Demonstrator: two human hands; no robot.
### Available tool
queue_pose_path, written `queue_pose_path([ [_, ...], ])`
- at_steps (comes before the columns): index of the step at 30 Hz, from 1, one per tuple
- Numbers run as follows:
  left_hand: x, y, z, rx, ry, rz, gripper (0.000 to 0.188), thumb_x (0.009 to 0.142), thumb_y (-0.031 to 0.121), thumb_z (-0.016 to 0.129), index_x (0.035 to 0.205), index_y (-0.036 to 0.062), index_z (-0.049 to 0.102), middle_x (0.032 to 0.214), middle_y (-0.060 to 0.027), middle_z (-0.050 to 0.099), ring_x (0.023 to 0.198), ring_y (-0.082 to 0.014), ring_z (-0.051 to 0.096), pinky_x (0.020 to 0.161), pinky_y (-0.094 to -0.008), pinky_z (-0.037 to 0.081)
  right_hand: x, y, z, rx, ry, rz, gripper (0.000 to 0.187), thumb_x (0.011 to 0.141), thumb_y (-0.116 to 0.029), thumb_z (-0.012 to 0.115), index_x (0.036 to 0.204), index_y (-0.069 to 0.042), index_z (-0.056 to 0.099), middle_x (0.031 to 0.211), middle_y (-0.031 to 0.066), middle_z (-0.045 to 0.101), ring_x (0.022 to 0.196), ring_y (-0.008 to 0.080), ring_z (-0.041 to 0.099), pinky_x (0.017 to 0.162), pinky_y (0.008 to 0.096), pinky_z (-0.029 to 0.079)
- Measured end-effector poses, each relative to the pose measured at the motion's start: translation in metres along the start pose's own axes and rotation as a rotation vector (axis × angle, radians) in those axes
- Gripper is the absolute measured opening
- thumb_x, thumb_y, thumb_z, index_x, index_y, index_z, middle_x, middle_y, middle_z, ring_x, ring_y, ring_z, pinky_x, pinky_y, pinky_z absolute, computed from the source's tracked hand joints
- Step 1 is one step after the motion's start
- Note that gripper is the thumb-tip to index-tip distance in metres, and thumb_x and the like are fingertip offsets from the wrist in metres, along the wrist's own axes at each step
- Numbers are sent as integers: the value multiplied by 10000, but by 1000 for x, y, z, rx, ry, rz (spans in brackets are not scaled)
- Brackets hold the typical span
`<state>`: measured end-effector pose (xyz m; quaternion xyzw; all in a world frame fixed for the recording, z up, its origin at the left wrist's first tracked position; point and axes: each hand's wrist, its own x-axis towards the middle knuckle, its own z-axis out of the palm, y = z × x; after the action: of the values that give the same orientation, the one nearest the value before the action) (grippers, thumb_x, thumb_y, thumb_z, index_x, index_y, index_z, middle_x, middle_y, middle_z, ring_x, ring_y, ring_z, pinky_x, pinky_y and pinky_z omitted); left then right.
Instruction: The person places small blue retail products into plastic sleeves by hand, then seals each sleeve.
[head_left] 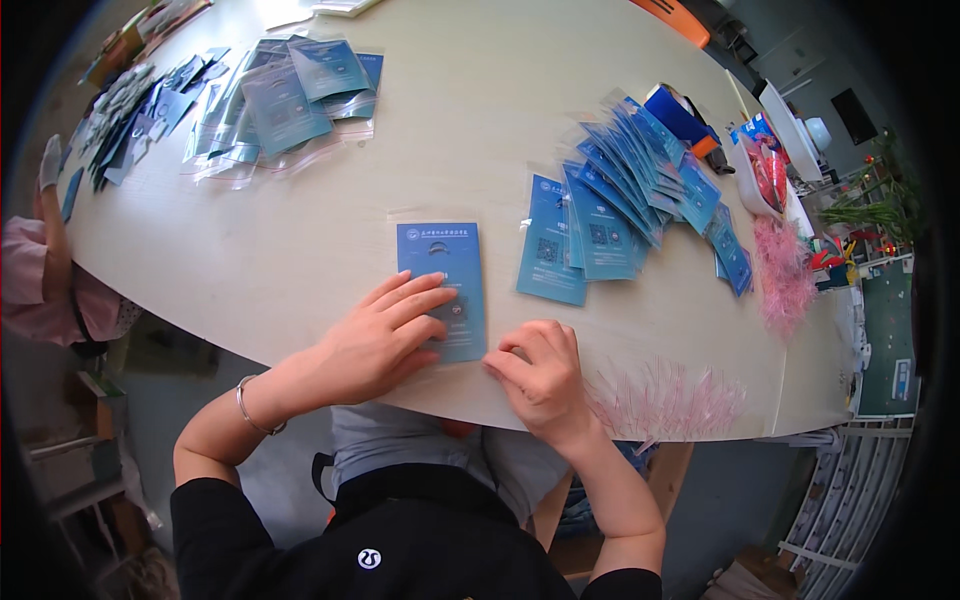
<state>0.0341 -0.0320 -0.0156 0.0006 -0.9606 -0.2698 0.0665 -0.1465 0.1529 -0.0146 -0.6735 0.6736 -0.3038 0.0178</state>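
Note:
A blue printed card (467,290) in a clear plastic bag lies flat near the table's front edge, upright to me. My left hand (385,325) rests over its left and middle part, fingers stretched out and apart, covering some of the print. Just off the card's lower right corner is my right hand (540,375), its fingers curled in with thumb and forefinger pressed together. Whatever the pinch holds, if anything, is too small to make out.
Bagged blue cards (610,200) fan out at right, beside a blue tape roll (675,112). More bagged cards (290,105) pile up far left, near dark small packets (150,115). Pink thin strips (670,400) and a pink shredded heap (783,272) lie right. Another person's arm (55,230) is at left.

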Motion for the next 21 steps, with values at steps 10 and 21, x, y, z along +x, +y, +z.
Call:
queue_pose_path([
  [10,-27,18,4,20,166,-123,225,830,214,761,927,64,625,1401,-131,552,1373,-320,450,1147,-500,328,-1,-7,-1,215,-34,317,84,763,-105,785,813,-89,718,920,29,581,969,238,527,854,379,403],
  [21,-23,21,9,81,252,-132,227,763,176,772,829,38,604,1225,-109,565,1213,-292,522,1032,-439,394,-5,-16,6,94,-22,378,92,801,-122,751,858,-77,694,1044,57,557,1082,297,478,921,439,364],
])
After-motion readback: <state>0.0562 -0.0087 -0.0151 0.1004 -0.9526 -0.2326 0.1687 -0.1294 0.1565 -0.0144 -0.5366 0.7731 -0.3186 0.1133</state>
